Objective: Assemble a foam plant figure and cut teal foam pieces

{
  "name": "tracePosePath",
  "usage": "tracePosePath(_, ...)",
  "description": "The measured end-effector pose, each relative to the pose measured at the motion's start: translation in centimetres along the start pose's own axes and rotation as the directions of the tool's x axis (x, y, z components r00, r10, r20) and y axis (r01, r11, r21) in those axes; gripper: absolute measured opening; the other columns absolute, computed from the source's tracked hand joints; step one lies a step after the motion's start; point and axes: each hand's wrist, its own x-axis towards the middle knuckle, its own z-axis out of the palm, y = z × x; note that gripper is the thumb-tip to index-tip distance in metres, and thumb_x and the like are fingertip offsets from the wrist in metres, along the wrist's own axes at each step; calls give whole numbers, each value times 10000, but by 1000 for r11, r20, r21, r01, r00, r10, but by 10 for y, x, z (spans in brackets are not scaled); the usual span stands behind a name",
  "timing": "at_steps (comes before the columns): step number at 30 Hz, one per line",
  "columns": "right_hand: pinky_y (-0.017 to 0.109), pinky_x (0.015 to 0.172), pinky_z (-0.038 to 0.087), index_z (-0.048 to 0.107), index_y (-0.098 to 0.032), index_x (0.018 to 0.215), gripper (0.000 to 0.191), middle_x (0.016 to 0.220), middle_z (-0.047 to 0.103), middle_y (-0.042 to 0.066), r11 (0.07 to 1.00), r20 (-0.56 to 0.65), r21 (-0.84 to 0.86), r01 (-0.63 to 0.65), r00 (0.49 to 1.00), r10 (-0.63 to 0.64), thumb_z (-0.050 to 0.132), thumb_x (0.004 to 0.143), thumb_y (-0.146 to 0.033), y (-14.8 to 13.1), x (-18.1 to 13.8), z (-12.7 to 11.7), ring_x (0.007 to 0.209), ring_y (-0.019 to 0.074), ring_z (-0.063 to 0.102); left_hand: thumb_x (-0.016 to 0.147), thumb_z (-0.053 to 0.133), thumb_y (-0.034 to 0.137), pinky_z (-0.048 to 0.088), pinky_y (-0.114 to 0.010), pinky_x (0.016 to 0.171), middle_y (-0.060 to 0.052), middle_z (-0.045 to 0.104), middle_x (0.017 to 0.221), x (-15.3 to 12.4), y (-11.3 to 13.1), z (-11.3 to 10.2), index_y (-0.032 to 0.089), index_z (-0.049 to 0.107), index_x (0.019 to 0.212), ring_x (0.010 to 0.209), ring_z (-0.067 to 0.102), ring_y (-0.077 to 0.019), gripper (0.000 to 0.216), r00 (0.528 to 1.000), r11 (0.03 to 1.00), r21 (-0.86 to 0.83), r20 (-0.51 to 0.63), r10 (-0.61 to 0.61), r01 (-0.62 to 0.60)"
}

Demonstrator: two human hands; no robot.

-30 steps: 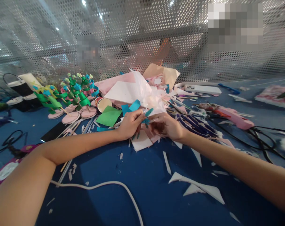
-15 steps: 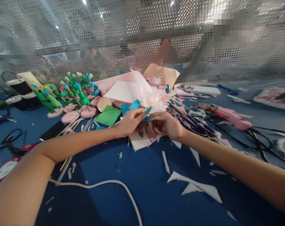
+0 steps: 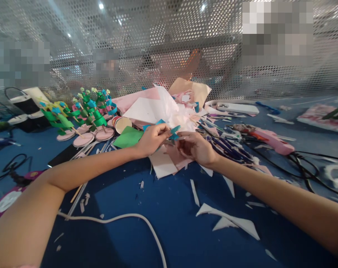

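OK, on head cam, I've got both hands up close together just beyond the white card (image 3: 162, 163), my landmark. L hand (image 3: 153, 138) has thumb & index pinched on a small blue paper piece (image 3: 174, 137), which sits above the card's far edge, btwn the two hands. R hand (image 3: 198, 147) is curled, fingertips right at the paper's right side; can't tell if they actually grip it.

Edges now: card's near edge lies on the blue tabletop (image 3: 115, 190), and I see the widest room for moving on that side, w/ a few tiny scraps and the white cable (image 3: 130, 215) curving through, near-left of the card. Near-right of the card, white offcuts (image 3: 230, 219) lie scattered, pointy ends out.

Left of the card, a green sheet (image 3: 127, 136) sits partly behind L hand; farther left, paper-wrapped sticks on pink discs (image 3: 83, 139). Beyond the card it's tight: a paper pile (image 3: 142, 109) backs up near the perforated screen (image 3: 158, 41). Well right of the card, a pink tool (image 3: 275, 140) w/ black cord hems in that side, R forearm reaching in on the near side of it.
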Motion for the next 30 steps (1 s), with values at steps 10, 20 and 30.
tracePosePath(10, 210, 332, 249, 479, -190, 672, 516, 475, 445, -40, 984, -114, -173, 31, 992, -51, 540, 651, -702, 7, 1, 6, 384, 63, 366, 848, 416, 500, 213, -213, 396, 59, 370, 394, 1, 10, 1, 171, 412, 574, 349, 298, -41, 429, 981, 994, 19, 162, -106, 104)
tracePosePath(20, 186, 377, 300, 439, -181, 635, 469, 476, 445, -60, 946, -142, -306, 107, 977, -157, 536, 714, -633, 5, -2, 5, 390, 47, 402, 885, 355, 330, 276, -231, 502, 46, 395, 487, -13, -3, 12, 182, 392, 627, 471, 362, -83, 300, 992, 971, 238, -111, 66, -37)
tracePosePath(30, 204, 452, 350, 502, -168, 646, 384, 516, 506, -33, 871, -64, -453, 190, 968, -244, 560, 759, -530, 3, -5, 5, 469, 70, 457, 852, 366, 225, 324, -250, 576, -5, 492, 591, -20, -13, 13, 169, 486, 742, 575, 469, -127, 173, 978, 869, 473, -64, 199, -146)
